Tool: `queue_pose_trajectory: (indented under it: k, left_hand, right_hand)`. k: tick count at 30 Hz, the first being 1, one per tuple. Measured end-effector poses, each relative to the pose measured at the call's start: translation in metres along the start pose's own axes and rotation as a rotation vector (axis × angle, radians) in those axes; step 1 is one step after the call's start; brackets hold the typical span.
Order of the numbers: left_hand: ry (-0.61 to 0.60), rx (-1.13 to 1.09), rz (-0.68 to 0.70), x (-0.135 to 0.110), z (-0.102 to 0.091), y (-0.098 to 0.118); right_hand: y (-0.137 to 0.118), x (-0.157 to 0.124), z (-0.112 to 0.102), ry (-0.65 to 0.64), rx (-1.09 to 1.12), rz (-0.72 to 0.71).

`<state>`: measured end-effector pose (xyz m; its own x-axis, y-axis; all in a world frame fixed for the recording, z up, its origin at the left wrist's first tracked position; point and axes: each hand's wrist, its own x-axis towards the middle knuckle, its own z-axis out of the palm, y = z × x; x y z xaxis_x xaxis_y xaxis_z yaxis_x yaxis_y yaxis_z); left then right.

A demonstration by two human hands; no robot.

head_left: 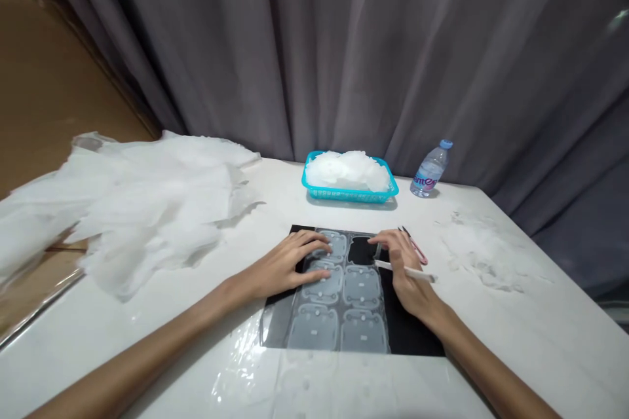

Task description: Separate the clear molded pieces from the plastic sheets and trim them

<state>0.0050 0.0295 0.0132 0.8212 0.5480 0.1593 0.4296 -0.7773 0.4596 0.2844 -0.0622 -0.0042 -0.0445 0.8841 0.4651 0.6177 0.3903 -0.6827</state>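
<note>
A clear plastic sheet (341, 296) printed with several frosted, rounded panels lies over a black mat (410, 334). At its upper right, one panel-shaped area shows plain black. My left hand (289, 262) rests on the sheet's upper left, fingers spread and holding nothing. My right hand (405, 275) is at the upper right edge, with its index fingertip near the black area. A slim white pen-like tool (417, 273) sits in that hand, its tip towards the sheet; its exact kind is unclear. Just beyond lies a pair of scissors (417, 249) with reddish handles, partly hidden.
A blue basket (348, 196) at the back holds white fluffy stuffing (346, 170). To its right stands a water bottle (431, 170). Layered white wadding (157, 196) covers the left side; thin white scraps (486, 252) lie right. A grey curtain (334, 59) hangs behind the table.
</note>
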Motion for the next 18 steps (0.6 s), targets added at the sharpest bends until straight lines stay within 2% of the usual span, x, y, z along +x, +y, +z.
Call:
queue_pose_trajectory:
  k: [3, 5, 8, 12, 18]
  left_hand:
    - [0.004, 0.027, 0.019, 0.001, 0.002, -0.009]
    - [0.021, 0.044, 0.033, 0.003, 0.004, -0.013]
    - [0.079, 0.060, 0.030, 0.002, 0.008, -0.013]
    - [0.157, 0.097, -0.015, -0.001, 0.012, -0.011]
    - [0.157, 0.147, -0.057, -0.001, 0.011, -0.008]
  right_hand:
    - [-0.019, 0.009, 0.001, -0.141, 0.222, 0.096]
    - [-0.028, 0.017, 0.008, -0.239, 0.262, 0.139]
    - [-0.030, 0.029, 0.020, -0.329, 0.278, 0.126]
    - [-0.025, 0.036, 0.027, -0.370, 0.294, 0.121]
    - [-0.024, 0.027, 0.031, -0.341, 0.180, 0.022]
